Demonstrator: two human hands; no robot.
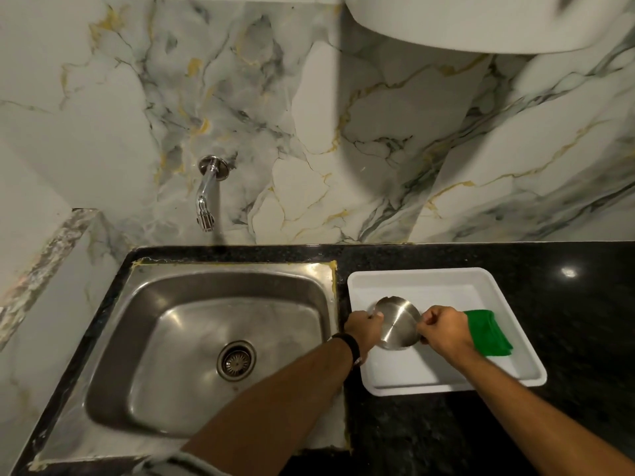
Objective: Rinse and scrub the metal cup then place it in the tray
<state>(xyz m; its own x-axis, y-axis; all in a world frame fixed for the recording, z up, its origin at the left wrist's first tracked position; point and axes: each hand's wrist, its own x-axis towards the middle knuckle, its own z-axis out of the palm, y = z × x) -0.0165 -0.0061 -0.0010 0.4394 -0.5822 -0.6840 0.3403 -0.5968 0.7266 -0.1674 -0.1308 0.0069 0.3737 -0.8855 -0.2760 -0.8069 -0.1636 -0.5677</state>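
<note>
Head view: left hand (pixel 365 327) and right hand (pixel 445 329), both pinched on opposite rims of cup (pixel 398 322), base up, over white tray (pixel 429 376). Green scrubber (pixel 489 333) in tray, just right of right hand. Tray on black bench (pixel 567 321). Steel sink (pixel 192 338) to left; tap (pixel 206 197) on marble wall.

Home kitchen: steel sink (pixel 206 341), marble-tiled wall (pixel 309 132).
</note>
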